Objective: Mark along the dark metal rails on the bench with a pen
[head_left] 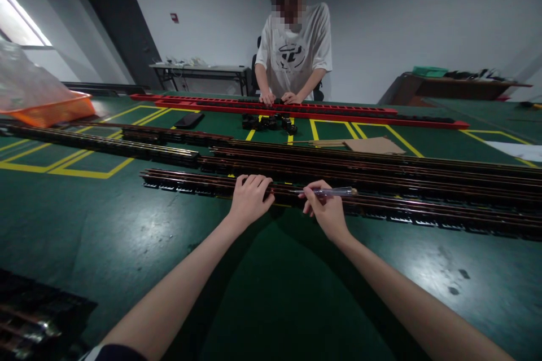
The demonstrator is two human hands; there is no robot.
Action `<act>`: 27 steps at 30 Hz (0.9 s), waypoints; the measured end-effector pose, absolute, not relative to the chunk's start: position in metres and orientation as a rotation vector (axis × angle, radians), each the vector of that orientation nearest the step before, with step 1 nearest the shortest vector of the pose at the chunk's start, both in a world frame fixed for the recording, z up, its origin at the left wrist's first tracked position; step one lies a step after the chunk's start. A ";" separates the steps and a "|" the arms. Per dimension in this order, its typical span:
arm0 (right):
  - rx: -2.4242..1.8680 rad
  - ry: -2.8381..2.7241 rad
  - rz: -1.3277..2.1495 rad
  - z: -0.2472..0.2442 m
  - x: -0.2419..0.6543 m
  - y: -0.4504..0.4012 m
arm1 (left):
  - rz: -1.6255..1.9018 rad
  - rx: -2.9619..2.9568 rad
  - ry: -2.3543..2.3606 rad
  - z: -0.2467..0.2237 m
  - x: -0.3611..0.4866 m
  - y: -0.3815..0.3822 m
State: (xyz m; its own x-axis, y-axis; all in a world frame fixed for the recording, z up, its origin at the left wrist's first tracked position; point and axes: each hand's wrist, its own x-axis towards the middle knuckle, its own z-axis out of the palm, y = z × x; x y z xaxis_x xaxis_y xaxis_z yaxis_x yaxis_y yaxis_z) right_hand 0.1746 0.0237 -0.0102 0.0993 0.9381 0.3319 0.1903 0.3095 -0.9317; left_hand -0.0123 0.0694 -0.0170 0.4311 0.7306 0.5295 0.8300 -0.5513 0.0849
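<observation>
A long black rail with copper-coloured strips (190, 180) lies across the green table in front of me. My left hand (250, 200) rests over its upper side, fingers bent around the rail and thumb on the near edge. In my right hand (325, 208) is a screwdriver with a clear handle (339, 192), held nearly level. Its thin shaft points left along the rail, toward my left hand. The exact spot its tip touches is too small to make out. More rails of the same sort (381, 172) lie side by side just behind.
Across the table a person in a white shirt (292, 56) has both hands on long red rails (359, 113). Small black parts (271, 122), a dark phone-like slab (189, 119) and brown cardboard (375, 145) lie between us. An orange basket (55, 110) stands left; stacked rails (38, 316) sit lower left.
</observation>
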 end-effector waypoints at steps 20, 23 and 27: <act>-1.125 -1.431 0.721 -0.012 0.175 0.024 | -0.752 -2.441 -1.372 -0.018 -0.013 0.071; -1.119 -1.438 0.723 -0.011 0.175 0.024 | -0.753 -2.433 -1.382 -0.018 -0.012 0.070; -1.133 -1.439 0.731 -0.011 0.175 0.025 | -0.732 -2.443 -1.412 -0.017 -0.011 0.070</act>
